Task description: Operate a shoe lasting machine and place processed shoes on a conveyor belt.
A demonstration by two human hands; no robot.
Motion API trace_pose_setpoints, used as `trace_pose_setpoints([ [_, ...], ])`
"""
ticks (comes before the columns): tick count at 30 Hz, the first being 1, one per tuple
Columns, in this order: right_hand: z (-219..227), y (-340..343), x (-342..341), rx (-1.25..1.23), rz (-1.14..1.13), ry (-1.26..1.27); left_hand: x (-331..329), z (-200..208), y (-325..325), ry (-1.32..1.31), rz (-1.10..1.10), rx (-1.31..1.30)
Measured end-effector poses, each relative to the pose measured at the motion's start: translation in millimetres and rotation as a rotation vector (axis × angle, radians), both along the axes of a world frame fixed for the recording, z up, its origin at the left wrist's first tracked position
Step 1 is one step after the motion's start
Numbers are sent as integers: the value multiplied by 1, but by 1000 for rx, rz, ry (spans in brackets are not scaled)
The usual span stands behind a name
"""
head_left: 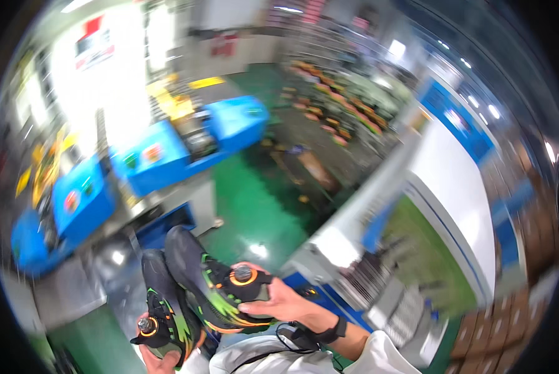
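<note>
Each of my hands grips one dark sneaker with bright green and orange trim. The left sneaker (161, 298) is held near its heel by my left hand (156, 360), low in the view and partly cut off by the lower edge. My right hand (284, 300) is closed around the heel end of the right sneaker (195, 268), with the thumb on its side. Both toes point away from me, and the shoes lie close side by side. A round grey plug-like piece (243, 273) stands in the right shoe's opening, and a similar dark piece (146, 325) in the left one's.
A blue machine (151, 153) with coloured buttons stands ahead on the left. On the right is a white and blue machine (442, 181) with an opening. Racks of shoes (335, 103) stand farther back, and brown boxes (498, 330) are stacked at the lower right. The floor (248, 206) is green.
</note>
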State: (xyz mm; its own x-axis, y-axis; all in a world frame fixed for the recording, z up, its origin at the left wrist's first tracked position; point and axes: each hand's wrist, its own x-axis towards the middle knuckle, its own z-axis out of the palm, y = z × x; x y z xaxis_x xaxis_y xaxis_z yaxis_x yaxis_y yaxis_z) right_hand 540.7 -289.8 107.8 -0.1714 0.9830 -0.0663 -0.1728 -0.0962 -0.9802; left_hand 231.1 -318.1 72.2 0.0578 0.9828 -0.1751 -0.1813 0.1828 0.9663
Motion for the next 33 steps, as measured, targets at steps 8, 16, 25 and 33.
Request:
trace_pose_setpoints([
  [8, 33, -355, 183, -156, -1123, -184, 270, 67, -24, -347, -986, -582],
  [16, 6, -371, 242, -337, -1824, -704, 489, 51, -47, 297, -1343, 26],
  [25, 52, -291, 185, 387, -1373, -428, 424, 20, -62, 30, -990, 648],
  [33, 156, -123, 53, 982, -88, -194, 261, -13, -31, 496, -787, 733],
])
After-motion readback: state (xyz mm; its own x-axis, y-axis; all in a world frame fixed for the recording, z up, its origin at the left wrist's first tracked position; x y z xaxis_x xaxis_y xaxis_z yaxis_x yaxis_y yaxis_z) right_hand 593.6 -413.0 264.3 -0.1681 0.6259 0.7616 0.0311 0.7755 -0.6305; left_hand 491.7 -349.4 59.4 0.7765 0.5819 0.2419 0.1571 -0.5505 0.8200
